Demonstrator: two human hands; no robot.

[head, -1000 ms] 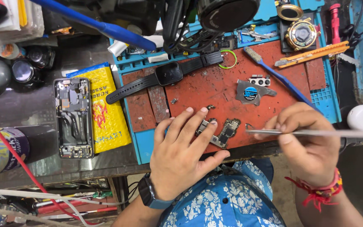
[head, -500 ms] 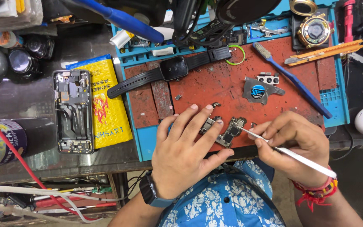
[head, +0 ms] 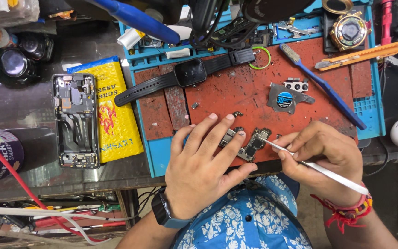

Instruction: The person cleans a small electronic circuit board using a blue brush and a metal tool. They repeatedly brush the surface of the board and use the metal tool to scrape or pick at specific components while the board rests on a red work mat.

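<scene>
Under both hands, red work mat (head: pixel 236 92) on the bench. Left hand (head: pixel 203 166) flat, fingers spread, pinning a small circuit board (head: pixel 254 144) at its fingertips. Right hand (head: pixel 321 154) pinched shut on metal tweezers (head: pixel 314 166), tips touching the board just left of its knuckles. Looks like mid-probe; next calls for a steady, fine lift.
</scene>
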